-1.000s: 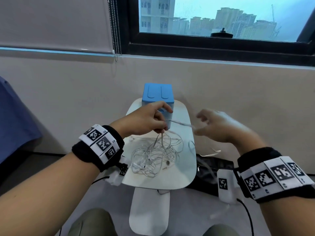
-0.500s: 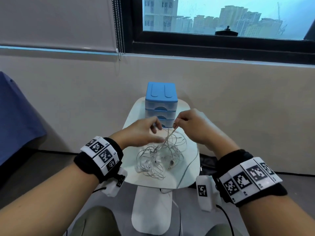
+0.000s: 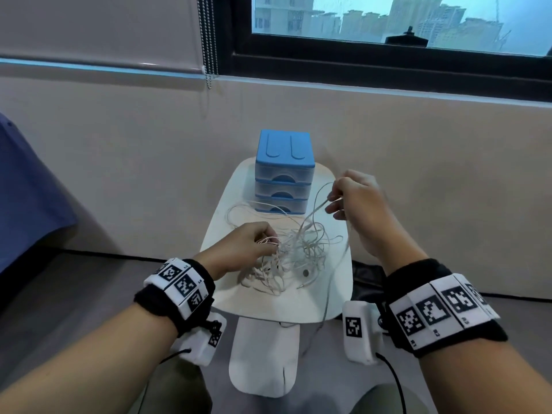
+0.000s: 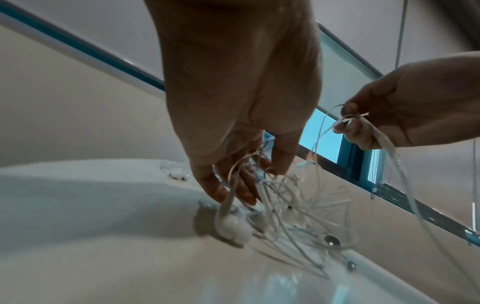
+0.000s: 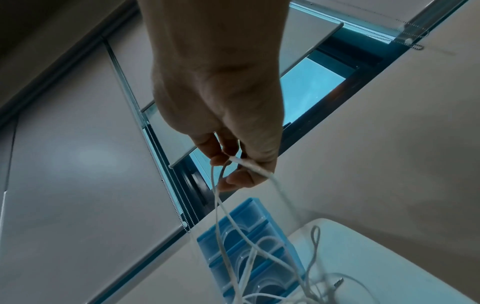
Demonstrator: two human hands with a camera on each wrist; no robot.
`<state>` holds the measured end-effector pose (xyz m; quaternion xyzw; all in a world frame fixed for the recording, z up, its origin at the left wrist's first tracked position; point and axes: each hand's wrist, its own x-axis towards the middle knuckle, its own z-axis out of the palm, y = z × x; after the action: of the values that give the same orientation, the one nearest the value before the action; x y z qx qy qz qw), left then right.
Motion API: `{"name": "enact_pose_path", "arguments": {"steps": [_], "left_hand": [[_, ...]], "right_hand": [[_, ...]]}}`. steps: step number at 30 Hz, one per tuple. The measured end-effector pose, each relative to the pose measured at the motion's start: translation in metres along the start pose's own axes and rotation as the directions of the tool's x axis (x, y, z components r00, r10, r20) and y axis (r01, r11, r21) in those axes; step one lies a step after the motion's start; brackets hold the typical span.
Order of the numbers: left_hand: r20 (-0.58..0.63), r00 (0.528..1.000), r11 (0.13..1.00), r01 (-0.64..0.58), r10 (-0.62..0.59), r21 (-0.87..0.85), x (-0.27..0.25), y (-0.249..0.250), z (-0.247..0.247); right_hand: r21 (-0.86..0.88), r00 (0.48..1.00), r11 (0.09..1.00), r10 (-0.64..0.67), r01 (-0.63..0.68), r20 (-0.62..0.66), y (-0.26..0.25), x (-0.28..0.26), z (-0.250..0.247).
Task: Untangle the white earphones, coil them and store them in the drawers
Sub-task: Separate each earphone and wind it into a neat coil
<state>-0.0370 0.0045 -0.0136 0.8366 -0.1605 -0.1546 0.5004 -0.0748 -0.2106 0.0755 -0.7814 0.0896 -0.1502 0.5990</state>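
Observation:
A tangle of white earphones point(image 3: 295, 255) lies on the small white table point(image 3: 337, 300). My left hand point(image 3: 239, 249) reaches into the tangle's left side, its fingers point(image 4: 249, 185) threaded among several cable loops; an earbud point(image 4: 233, 228) hangs just below them. My right hand point(image 3: 355, 198) is raised over the table's right side and pinches a cable strand with its inline remote point(image 5: 249, 164) between thumb and fingers. Loops run from that pinch down to the tangle. The blue three-drawer unit point(image 3: 283, 174) stands at the table's far end, all drawers closed.
The table stands against a beige wall point(image 3: 119, 159) below a window point(image 3: 388, 19). A blind's bead chain point(image 3: 209, 40) hangs at the left of the window. Blue fabric point(image 3: 27, 189) lies at far left. One cable trails off the table's right edge point(image 3: 328, 300).
My right hand has lifted up and to the right, drawing a strand out of the pile. My left hand has dropped lower into the tangle's left side.

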Motion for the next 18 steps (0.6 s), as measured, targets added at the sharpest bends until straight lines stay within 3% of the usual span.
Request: {"name": "enact_pose_path", "arguments": {"steps": [6,11,14,18], "left_hand": [[-0.015,0.998,0.987,0.058,-0.061,-0.150,0.005,-0.010,0.011],[0.013,0.997,0.965,0.076,-0.075,-0.250,0.007,-0.006,0.009],[0.025,0.996,0.961,0.086,-0.082,-0.262,0.009,-0.006,0.007],[0.040,0.995,0.939,0.101,-0.092,-0.329,0.008,-0.004,0.007]], "right_hand": [[-0.005,0.999,1.000,0.028,-0.028,0.023,0.015,0.002,0.013],[-0.300,0.999,0.953,-0.049,0.041,-0.018,0.019,0.002,0.015],[-0.436,0.986,0.887,-0.103,0.150,0.131,0.021,-0.002,0.015],[-0.617,0.902,0.716,-0.041,0.326,0.429,0.033,-0.004,0.022]]}}
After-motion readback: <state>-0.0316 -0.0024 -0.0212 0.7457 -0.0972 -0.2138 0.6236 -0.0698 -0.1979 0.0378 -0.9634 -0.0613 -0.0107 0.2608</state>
